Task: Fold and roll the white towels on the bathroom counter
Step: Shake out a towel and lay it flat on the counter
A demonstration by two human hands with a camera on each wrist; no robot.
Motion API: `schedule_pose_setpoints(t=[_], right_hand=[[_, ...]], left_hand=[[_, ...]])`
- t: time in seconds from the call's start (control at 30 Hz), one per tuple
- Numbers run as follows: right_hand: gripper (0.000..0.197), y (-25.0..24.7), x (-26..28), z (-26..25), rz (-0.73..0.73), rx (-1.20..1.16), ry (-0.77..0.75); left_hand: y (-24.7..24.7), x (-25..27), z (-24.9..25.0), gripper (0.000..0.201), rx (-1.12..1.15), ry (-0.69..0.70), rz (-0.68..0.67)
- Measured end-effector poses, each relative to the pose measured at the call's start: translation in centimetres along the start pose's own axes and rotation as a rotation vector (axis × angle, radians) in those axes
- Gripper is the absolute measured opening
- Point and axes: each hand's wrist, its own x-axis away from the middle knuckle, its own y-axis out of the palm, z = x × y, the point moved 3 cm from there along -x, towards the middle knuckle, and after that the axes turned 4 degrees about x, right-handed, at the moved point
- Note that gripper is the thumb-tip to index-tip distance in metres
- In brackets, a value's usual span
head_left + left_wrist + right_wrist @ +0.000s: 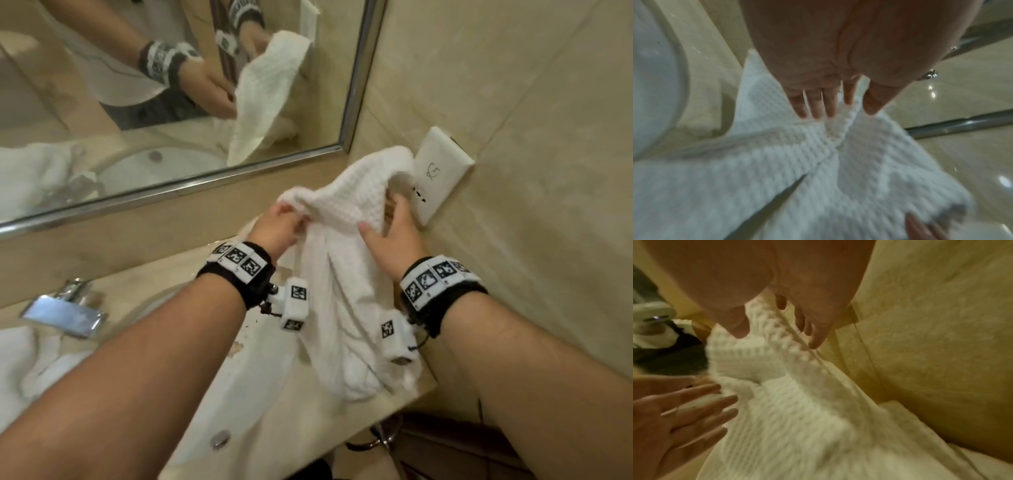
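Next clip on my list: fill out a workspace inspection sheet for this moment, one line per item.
Surface: beige stone counter with an inset white sink.
Job's things: white waffle towel, unfolded, lifted at its top, the rest draping onto the counter; more crumpled towels left of the sink.
Clutter: nothing seen.
Hands: left hand pinches the towel's upper edge; right hand grips the other side, thumb on the cloth.
Cables: nothing seen.
Surroundings: mirror, chrome faucet, wall socket plate, tiled wall.
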Motion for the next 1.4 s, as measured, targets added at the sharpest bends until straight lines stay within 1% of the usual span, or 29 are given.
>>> schedule_pose_setpoints(t=[0.03,0.07,0.1,0.17,0.2,0.23,0.27,0.33,0.4,0.47,0.53,0.57,0.6,0.67,0.7,0.73,0.83,0.9,0.93,1.0,1.03,1.13,1.2,1.23,1.27,1.3,1.33,1.37,1.4], right_hand=[[0.072,0.5,-0.1,-0.1,-0.033,-0.046,0.004],[0.073,1.0,0.1,0.2,-0.088,-0.026,0.007],[0.066,1.7,0.3,1.2,-0.145,0.058,0.012],[0.045,3.0,1.4,4.0,-0.274,0.308,0.040],[0.039,3.4,2.2,5.6,-0.348,0.410,0.081],[0.038,3.7,3.4,7.2,-0.415,0.491,0.137],[0.041,3.9,4.5,8.9,-0.479,0.566,0.207],[0.054,4.3,7.1,12.3,-0.589,0.697,0.335],[0.070,4.6,9.4,14.5,-0.664,0.752,0.407],[0.081,5.0,11.2,15.6,-0.690,0.703,0.449],[0.084,5.5,12.4,16.4,-0.729,0.722,0.467],[0.081,5.8,13.0,16.7,-0.770,0.750,0.474],[0.072,6.2,13.5,17.0,-0.816,0.786,0.468],[0.039,7.0,14.4,17.3,-0.869,0.832,0.421],[0.026,7.4,14.8,17.2,-0.878,0.818,0.391],[0.024,7.8,15.2,17.1,-0.883,0.791,0.362],[0.029,8.9,16.1,15.8,-0.916,0.709,0.275],[0.035,9.6,16.5,15.1,-0.964,0.624,0.271],[0.036,9.9,16.7,14.8,-0.986,0.584,0.273],[0.029,10.2,16.9,13.9,-0.983,0.502,0.269],[0.026,9.9,16.8,13.5,-0.926,0.469,0.273],[0.017,8.4,15.8,13.9,-0.631,0.499,0.255],[0.005,7.4,15.1,14.7,-0.453,0.556,0.256],[0.013,7.2,15.1,15.4,-0.350,0.565,0.265],[0.030,6.9,15.1,16.2,-0.265,0.571,0.272],[0.055,6.9,15.4,17.0,-0.228,0.572,0.304],[0.080,6.9,15.8,17.7,-0.247,0.555,0.357],[0.098,7.2,16.1,18.3,-0.314,0.535,0.411],[0.108,7.5,16.5,18.7,-0.403,0.538,0.458]], left_hand=[[-0.3,0.1,0.1,0.040,0.021,0.023,0.023],[-0.5,0.2,-0.2,0.052,-0.007,0.019,0.041],[-0.5,0.5,-0.9,0.054,-0.049,0.000,0.049],[-0.1,1.7,-3.3,0.036,-0.157,-0.075,-0.008],[0.3,2.4,-4.8,0.027,-0.229,-0.127,-0.073],[0.7,3.2,-6.6,0.024,-0.310,-0.175,-0.151],[1.1,4.1,-8.4,0.025,-0.389,-0.223,-0.225],[1.5,5.5,-12.5,0.028,-0.558,-0.306,-0.348],[1.9,6.9,-15.9,0.030,-0.692,-0.356,-0.445],[2.3,8.1,-18.6,0.028,-0.749,-0.402,-0.526],[2.9,9.0,-20.3,0.026,-0.722,-0.438,-0.585],[3.2,9.4,-20.7,0.028,-0.704,-0.445,-0.618],[3.6,9.7,-21.0,0.036,-0.696,-0.435,-0.653],[4.2,10.0,-21.0,0.061,-0.742,-0.382,-0.721],[4.5,10.2,-21.0,0.071,-0.777,-0.346,-0.735],[4.7,10.3,-20.8,0.078,-0.792,-0.315,-0.731],[5.0,9.9,-20.4,0.081,-0.714,-0.251,-0.626],[4.7,9.1,-20.0,0.079,-0.655,-0.209,-0.538],[4.5,8.7,-19.7,0.082,-0.602,-0.196,-0.503],[4.0,7.8,-19.5,0.090,-0.460,-0.191,-0.446],[3.7,7.4,-19.5,0.093,-0.415,-0.193,-0.423],[2.9,6.9,-19.9,0.102,-0.362,-0.190,-0.391],[2.5,7.0,-20.3,0.094,-0.384,-0.188,-0.374],[2.3,7.3,-20.4,0.082,-0.413,-0.191,-0.357],[2.2,7.5,-20.5,0.062,-0.451,-0.195,-0.346],[2.1,7.9,-20.6,0.041,-0.496,-0.215,-0.363],[2.1,8.4,-20.9,0.026,-0.548,-0.239,-0.407],[2.1,9.0,-21.2,0.019,-0.602,-0.259,-0.467],[2.2,9.7,-21.8,0.019,-0.652,-0.269,-0.530]])
